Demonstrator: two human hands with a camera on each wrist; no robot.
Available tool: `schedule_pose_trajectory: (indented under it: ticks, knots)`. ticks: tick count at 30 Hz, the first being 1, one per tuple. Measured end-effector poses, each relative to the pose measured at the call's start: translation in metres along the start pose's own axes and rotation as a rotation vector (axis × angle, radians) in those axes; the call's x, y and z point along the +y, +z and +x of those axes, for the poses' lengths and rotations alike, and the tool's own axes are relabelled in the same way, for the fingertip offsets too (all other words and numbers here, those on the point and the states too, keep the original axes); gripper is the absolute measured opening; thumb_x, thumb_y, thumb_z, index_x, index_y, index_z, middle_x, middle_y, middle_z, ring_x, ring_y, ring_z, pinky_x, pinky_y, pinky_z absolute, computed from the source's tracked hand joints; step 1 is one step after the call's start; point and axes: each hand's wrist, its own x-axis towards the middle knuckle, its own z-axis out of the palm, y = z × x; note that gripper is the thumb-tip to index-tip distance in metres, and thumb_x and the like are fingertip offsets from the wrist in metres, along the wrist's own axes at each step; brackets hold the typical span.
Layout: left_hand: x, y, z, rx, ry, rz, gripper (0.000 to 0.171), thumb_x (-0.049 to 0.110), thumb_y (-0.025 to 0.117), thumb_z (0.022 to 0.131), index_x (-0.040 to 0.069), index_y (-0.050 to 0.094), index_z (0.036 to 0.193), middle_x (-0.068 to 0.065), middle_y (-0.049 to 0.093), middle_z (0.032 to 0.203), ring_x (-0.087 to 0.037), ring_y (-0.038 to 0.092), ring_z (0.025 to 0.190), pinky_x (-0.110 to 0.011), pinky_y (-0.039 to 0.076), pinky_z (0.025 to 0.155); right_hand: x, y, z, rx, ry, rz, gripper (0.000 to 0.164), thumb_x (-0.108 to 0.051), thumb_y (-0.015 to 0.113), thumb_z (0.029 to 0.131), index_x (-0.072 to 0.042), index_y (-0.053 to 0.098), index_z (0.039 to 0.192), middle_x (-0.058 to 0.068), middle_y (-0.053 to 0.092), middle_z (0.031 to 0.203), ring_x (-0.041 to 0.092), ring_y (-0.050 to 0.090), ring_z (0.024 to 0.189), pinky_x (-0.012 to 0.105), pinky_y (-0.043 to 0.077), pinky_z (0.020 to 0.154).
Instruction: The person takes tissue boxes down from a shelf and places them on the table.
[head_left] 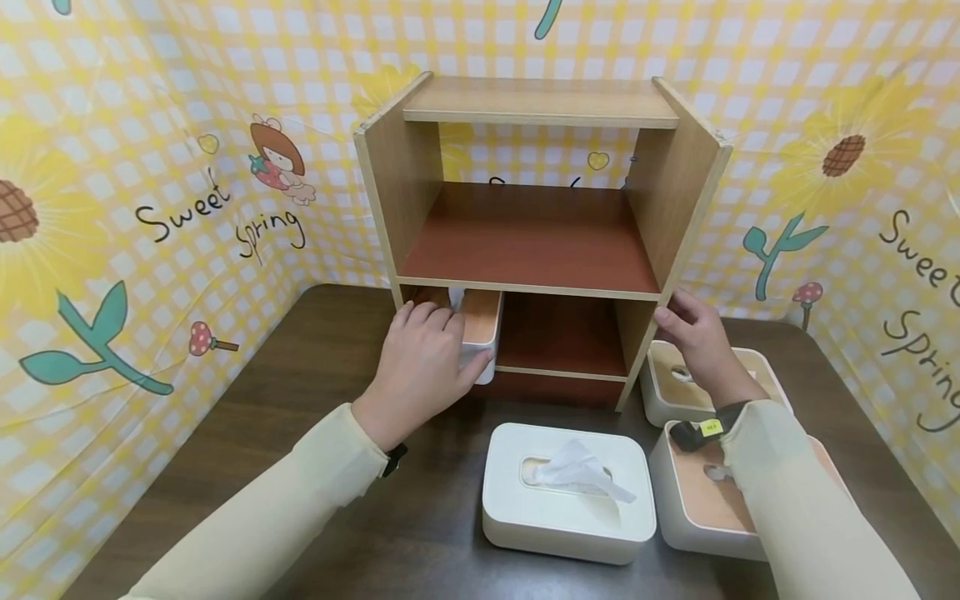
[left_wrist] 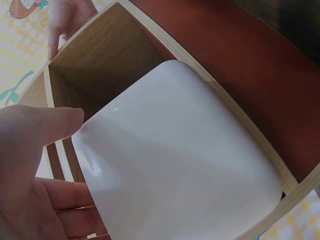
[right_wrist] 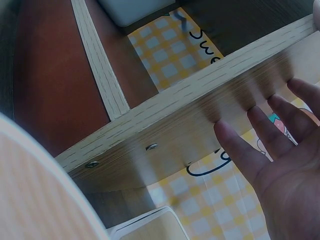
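Note:
A white tissue box point(head_left: 482, 317) with a wood-coloured lid sits partly inside the lower left of a small wooden shelf unit point(head_left: 540, 104), its front end sticking out. My left hand point(head_left: 416, 362) grips that end, fingers over the left part and thumb at the right. In the left wrist view, the white end of the box point(left_wrist: 175, 155) fills much of the opening, hiding its far end. On the outer face of the right side panel point(head_left: 678, 192), my right hand point(head_left: 699, 343) rests its fingertips; in the right wrist view these fingers point(right_wrist: 272, 130) are extended.
A white-lidded tissue box point(head_left: 517, 508) with a tissue poking out stands in front of the unit. Two wood-lidded tissue boxes, one rear point(head_left: 656, 392) and one front point(head_left: 708, 529), stand right, under my right arm. Yellow checked cloth point(head_left: 187, 100) hangs behind the dark table point(head_left: 300, 400).

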Motion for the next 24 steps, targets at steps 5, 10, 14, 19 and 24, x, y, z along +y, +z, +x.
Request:
schedule_pose_trajectory:
  ticks: [5,10,14,19,24]
  knots:
    - [0.003,0.002,0.002,0.011,-0.012,0.011,0.051,0.049,0.067,0.085,-0.001,0.071,0.092,-0.014,0.069,0.09,-0.035,0.06,0.093,-0.057,0.041,0.093,0.0,0.0,0.0,0.001,0.004,-0.003,0.027,-0.003,0.056,0.098,-0.02,0.067,0.115,0.003,0.065,0.102,0.011,0.062,0.089,0.025,0.053,0.077]
    - [0.009,0.001,0.006,-0.008,-0.043,0.062,0.059,0.057,0.062,0.087,-0.001,0.071,0.088,-0.016,0.069,0.085,-0.035,0.061,0.089,-0.061,0.041,0.09,-0.001,-0.001,-0.001,0.003,0.005,-0.019,0.028,-0.003,0.057,0.098,-0.021,0.067,0.117,0.002,0.065,0.105,0.011,0.061,0.091,0.024,0.053,0.078]
    - [0.012,0.004,0.008,-0.024,-0.066,0.11,0.063,0.06,0.059,0.088,-0.002,0.071,0.089,-0.017,0.069,0.087,-0.036,0.06,0.089,-0.062,0.04,0.093,0.0,0.0,-0.001,0.003,0.001,-0.002,0.028,-0.003,0.057,0.097,-0.02,0.067,0.117,0.001,0.065,0.105,0.011,0.061,0.09,0.024,0.053,0.077]
    - [0.013,0.009,0.012,-0.005,-0.074,0.15,0.068,0.063,0.058,0.086,-0.004,0.07,0.086,-0.018,0.069,0.087,-0.037,0.059,0.088,-0.062,0.041,0.092,0.001,0.0,0.001,-0.005,-0.004,0.015,0.028,-0.001,0.056,0.097,-0.019,0.067,0.116,0.002,0.065,0.104,0.011,0.061,0.09,0.024,0.053,0.077]
    - [0.015,0.012,0.015,0.019,-0.086,0.17,0.074,0.07,0.056,0.084,-0.002,0.067,0.078,-0.016,0.067,0.08,-0.036,0.057,0.084,-0.062,0.042,0.089,0.001,-0.001,0.0,-0.009,-0.004,0.015,0.029,-0.002,0.056,0.097,-0.019,0.067,0.117,0.002,0.065,0.104,0.011,0.061,0.091,0.024,0.053,0.078]
